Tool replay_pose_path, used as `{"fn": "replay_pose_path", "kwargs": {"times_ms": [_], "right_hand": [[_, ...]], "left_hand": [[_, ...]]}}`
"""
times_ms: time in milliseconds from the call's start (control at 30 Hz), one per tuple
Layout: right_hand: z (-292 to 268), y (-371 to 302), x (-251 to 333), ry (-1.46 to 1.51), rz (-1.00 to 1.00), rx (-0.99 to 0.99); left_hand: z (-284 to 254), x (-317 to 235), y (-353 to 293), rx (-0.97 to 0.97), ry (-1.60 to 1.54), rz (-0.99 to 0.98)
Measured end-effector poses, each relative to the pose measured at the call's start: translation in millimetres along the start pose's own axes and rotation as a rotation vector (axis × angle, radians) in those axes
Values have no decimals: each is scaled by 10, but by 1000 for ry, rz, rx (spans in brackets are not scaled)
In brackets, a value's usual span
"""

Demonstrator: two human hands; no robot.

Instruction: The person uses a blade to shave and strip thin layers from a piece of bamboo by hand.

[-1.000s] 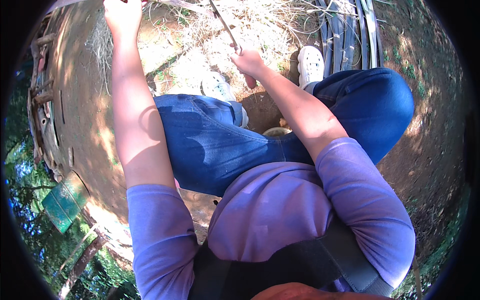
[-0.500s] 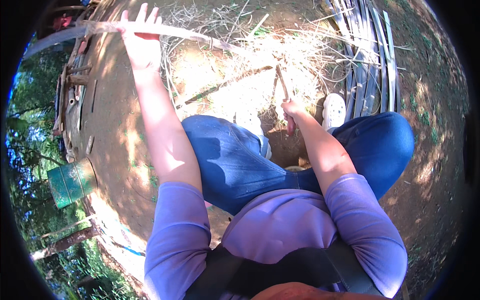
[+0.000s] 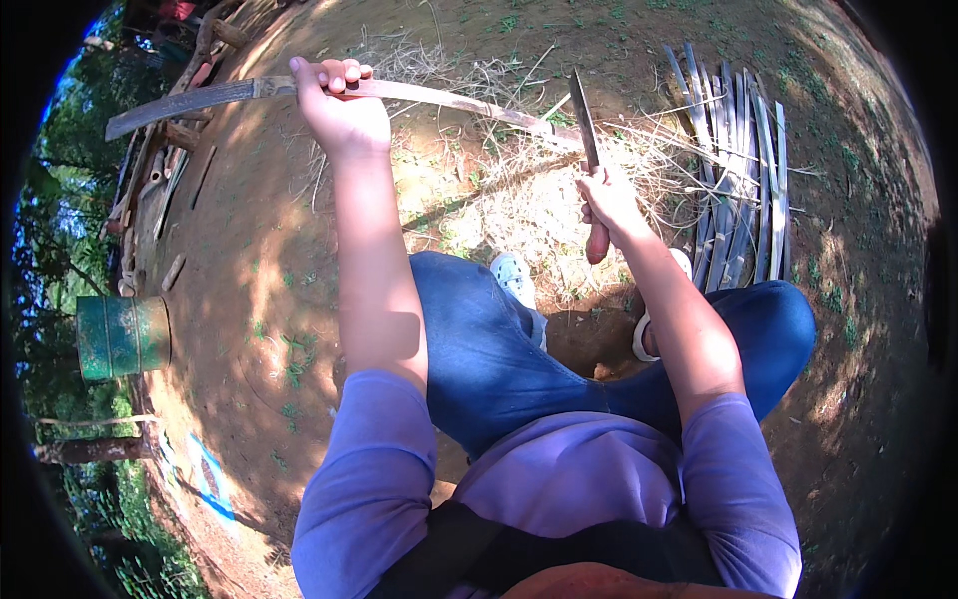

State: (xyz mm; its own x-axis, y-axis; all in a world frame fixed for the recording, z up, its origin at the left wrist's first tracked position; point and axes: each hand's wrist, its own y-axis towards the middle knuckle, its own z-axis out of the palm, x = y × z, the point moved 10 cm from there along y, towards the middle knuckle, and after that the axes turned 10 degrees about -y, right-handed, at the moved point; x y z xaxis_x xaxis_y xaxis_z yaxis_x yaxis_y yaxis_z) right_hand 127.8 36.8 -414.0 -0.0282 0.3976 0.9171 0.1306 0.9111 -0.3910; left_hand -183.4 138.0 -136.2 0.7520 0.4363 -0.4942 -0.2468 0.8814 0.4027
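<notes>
- I have 1 long, curved strip (image 3: 449,98) lying crosswise in front of the body, running from the far left, through the left grip, to the knife on the right; its left length looks dark grey, the rest paler.
- My left grip (image 3: 349,115) is clenched on the strip, fingers folded over it, with the arm reaching well forward.
- My right grip (image 3: 611,200) is grasping the knife (image 3: 585,122) by its reddish-brown handle, the blade pointing away from the body.
- From here I see the strip's right end come up to the blade, but I cannot tell whether the 2 touch.
- Below and beyond them I see pale, tangled shavings (image 3: 529,190) scattered over the brown ground (image 3: 249,280), part in bright sun.
- To the right, I have a loose bundle of long dark strips (image 3: 743,170) on the ground, beyond the right knee.
- Nearer me are 2 pale shoes, the left shoe (image 3: 512,278) and the right shoe (image 3: 642,337), then bent knees in blue jeans (image 3: 479,349) and a purple shirt (image 3: 569,464).
- Out at the far left I make out a green barrel (image 3: 120,337) and leafy trees (image 3: 45,240).
</notes>
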Motion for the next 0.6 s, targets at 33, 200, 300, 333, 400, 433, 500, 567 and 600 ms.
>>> {"fn": "replay_pose_path", "kwargs": {"times_ms": [33, 200, 300, 333, 400, 433, 500, 567, 600], "right_hand": [[-65, 0, 248, -51, -51, 4], [-413, -265, 1254, -392, -243, 44], [-511, -444, 1301, -500, -200, 106], [-513, -489, 1269, -518, -180, 143], [-549, -530, 1100, -437, -170, 169], [-557, -507, 1046, -420, -165, 165], [-510, -542, 1023, -419, -125, 136], [-497, -527, 984, -440, -167, 163], [-449, -502, 1003, -448, -197, 193]], "left_hand": [[90, 97, -74, 7, -25, -4], [180, 756, -423, 36, 383, -146], [90, 1007, -538, 155, 512, -274], [59, 978, -568, 197, 567, -297], [158, 878, -609, 196, 398, -206], [196, 807, -627, 195, 319, -161], [384, 406, -597, 213, 258, 23], [569, -84, -535, 193, 169, 346], [690, -344, -546, 203, 202, 416]]}}
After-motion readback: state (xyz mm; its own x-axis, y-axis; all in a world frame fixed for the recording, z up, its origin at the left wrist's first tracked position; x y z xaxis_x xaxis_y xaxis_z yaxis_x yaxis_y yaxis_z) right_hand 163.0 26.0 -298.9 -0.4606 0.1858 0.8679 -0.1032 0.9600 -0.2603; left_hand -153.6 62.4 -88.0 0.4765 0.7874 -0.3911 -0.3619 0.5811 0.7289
